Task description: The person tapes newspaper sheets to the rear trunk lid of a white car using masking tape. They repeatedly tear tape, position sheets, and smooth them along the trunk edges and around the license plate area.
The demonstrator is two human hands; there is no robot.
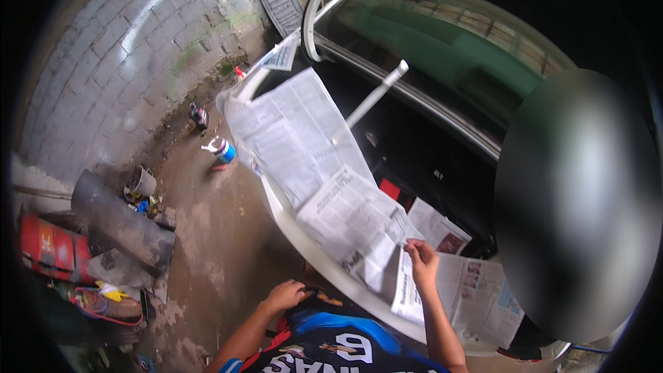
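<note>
My right hand (423, 257) pinches the edge of a printed newspaper sheet (409, 293) that lies over the pale curved rim (293, 224) of a vehicle. My left hand (285, 295) is low beside my dark shirt, its fingers curled; whatever they hold, if anything, is hidden. More newspaper (290, 131) covers the vehicle's edge on the far left, overlapping the sheets nearer me. Another newspaper page (483, 297) is spread to the right of my right hand.
A pale bar (376, 93) slants up from the dark area beside a green-tinted window (442, 48). On the ground at left stand a dark bottle (199, 116) and a paint can (221, 150). Farther left are a grey pipe (124, 217), a red container (52, 249) and a block wall (117, 62). A blurred round shape (577, 207) blocks the right side.
</note>
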